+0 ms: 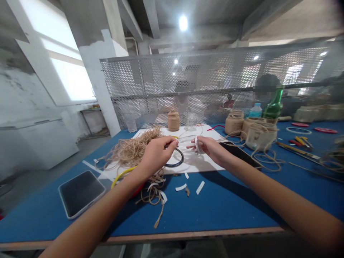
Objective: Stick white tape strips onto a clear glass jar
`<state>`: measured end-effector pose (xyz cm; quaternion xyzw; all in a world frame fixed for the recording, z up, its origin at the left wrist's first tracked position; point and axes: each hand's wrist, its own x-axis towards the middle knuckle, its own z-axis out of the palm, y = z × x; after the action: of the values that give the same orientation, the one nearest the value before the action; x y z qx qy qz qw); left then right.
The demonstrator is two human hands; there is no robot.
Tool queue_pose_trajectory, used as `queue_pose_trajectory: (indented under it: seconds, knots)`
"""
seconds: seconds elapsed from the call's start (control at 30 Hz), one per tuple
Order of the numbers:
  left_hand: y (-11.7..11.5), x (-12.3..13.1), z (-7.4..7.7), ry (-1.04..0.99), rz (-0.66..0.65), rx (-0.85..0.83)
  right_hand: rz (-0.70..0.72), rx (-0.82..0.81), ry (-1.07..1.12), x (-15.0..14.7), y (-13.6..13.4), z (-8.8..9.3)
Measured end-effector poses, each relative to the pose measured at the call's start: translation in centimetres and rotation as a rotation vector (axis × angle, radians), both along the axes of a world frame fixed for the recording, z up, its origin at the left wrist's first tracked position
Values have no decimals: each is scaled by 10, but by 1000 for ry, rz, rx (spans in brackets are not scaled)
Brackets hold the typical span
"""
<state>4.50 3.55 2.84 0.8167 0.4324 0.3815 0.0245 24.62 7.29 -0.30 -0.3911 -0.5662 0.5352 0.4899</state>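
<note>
My left hand (pixel 157 152) is closed, pinching the top of a dark ring (pixel 176 162) that stands over a white sheet (pixel 200 163) on the blue table (pixel 215 204). My right hand (pixel 208 147) is closed around a small roll of white tape (pixel 198 146), just right of the ring. A strip of tape seems to run between the two hands. A heap of loose jute twine (pixel 131 148) lies left of my left hand. A yellow ring (pixel 120 174) and more twine lie under my left wrist.
A tablet (pixel 80 192) lies at the front left. White tape scraps (pixel 192 186) dot the table. Twine-wrapped jars (pixel 173 120), a clear glass jar (pixel 190 122), a green bottle (pixel 274 104) and hand tools (pixel 301 141) stand at the back and right. Behind a perforated metal screen (pixel 215 82), people sit.
</note>
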Motion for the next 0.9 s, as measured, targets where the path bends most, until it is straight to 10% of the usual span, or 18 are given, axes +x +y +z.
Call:
queue_pose_trajectory:
  seconds: [0.9]
  knots:
    - [5,-6,-10,340,332,227,-19,136,-134,3,6,-10]
